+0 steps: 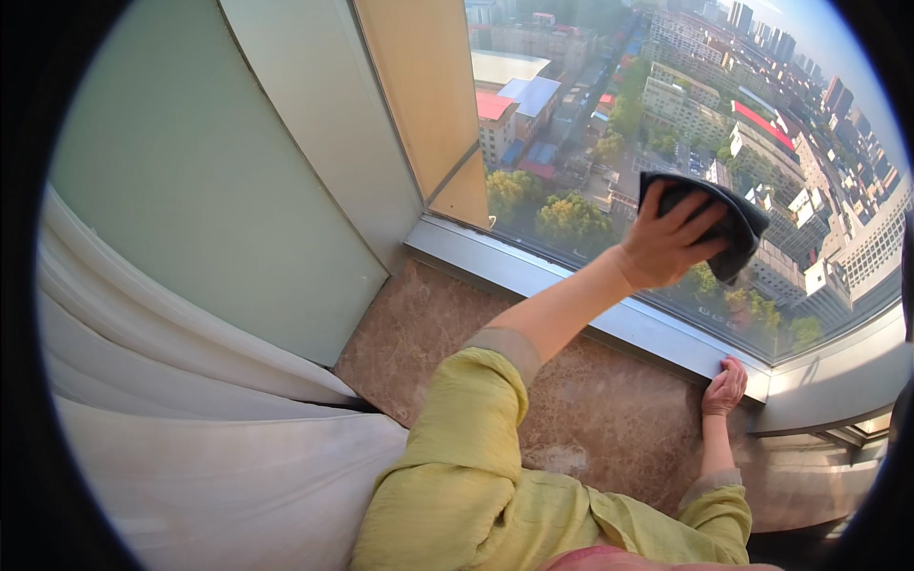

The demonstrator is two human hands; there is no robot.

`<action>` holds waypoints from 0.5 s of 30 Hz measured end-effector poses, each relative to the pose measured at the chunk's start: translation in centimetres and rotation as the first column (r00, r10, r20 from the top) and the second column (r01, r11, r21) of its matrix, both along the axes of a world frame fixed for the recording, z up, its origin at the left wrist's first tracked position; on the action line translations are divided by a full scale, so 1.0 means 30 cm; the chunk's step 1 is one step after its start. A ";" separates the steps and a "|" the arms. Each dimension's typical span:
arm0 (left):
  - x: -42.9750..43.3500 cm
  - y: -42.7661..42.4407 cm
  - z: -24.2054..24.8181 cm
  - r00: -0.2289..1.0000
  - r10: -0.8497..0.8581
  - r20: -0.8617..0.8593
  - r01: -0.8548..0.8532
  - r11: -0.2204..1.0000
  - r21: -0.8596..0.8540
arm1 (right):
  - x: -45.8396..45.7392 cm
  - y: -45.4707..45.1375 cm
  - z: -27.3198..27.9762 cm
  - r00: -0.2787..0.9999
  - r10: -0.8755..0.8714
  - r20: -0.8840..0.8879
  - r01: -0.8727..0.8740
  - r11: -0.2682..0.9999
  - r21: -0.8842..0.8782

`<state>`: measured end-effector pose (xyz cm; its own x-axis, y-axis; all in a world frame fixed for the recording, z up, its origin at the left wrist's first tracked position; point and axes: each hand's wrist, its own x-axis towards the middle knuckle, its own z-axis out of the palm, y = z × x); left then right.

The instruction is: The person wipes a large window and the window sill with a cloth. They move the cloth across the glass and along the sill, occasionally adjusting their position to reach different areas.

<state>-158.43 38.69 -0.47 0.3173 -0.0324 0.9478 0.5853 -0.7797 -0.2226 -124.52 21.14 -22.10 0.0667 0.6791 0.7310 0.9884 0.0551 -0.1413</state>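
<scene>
My left hand [671, 239] presses a folded black cloth [742, 214] against the window glass [571, 153], its fingers spread over the fabric. The left arm is stretched up and across, above the sill. Lower down on the right, my right hand [725, 389] rests on the metal window frame [643, 332] near the corner, fingers curled over its edge. No object shows in that hand, though its palm side is hidden.
A brown marble-patterned sill [457, 314] runs below the frame. White curtains [214, 457] hang at the left beside a pale green panel [193, 171]. At the right, a curved light ledge [842, 378] meets the window corner. City buildings lie far below outside.
</scene>
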 end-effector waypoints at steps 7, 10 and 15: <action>-0.723 0.218 -0.104 0.816 0.429 0.388 -0.420 0.901 -0.113 | 0.000 0.001 -0.001 1.000 -0.006 -0.001 0.006 1.000 -0.007; -0.909 0.226 -0.262 0.677 0.523 0.518 -0.289 0.836 -0.467 | -0.012 0.004 0.001 1.000 -0.012 0.006 0.012 1.000 -0.013; -0.760 0.246 -0.453 0.445 0.544 0.712 -0.142 0.828 -0.543 | -0.015 0.005 0.003 1.000 -0.012 -0.009 0.012 1.000 0.022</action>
